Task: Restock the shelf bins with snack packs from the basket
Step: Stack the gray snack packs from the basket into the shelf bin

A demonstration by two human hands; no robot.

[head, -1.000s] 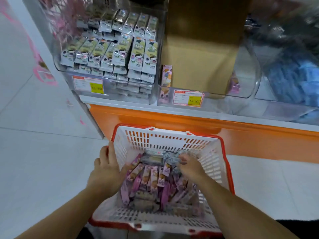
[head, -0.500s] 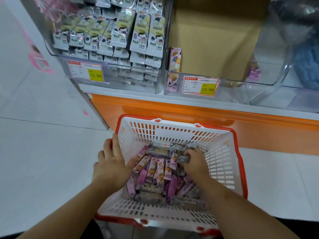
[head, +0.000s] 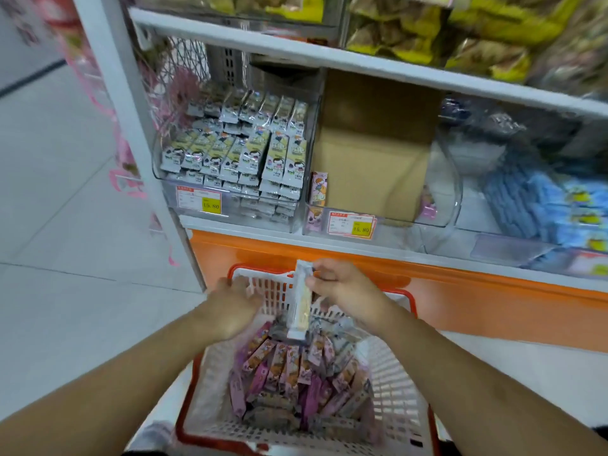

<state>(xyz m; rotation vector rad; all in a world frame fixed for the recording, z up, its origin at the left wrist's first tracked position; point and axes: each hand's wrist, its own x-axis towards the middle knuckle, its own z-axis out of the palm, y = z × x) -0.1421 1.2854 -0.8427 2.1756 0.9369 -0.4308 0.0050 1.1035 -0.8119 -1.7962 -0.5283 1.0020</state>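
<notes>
The right hand [head: 342, 287] pinches one pack [head: 301, 302] near its top end, thumb and fingers closed on the wrapper. The pack hangs below the grip, long axis roughly vertical, lower end just over the heap of packs [head: 296, 380] in the basket [head: 391, 419]. The left hand [head: 235, 306] is just beside it on the left, fingers loosely curled near the basket's far rim; whether it grips the rim or merely rests there cannot be told.

Above and beyond the grip sit two bins. The left bin [head: 230, 159] — up and left of the pinch — is stacked with pale-wrapped packs. The right bin [head: 385, 222], almost straight ahead, is mostly filled by a carton [head: 371, 159].

Judgement: the held pack's pale wrapper appears to match the left bin's stock, so the carry likely runs forward, up and leftward. The right hand already has it — no handover looks necessary.
</notes>
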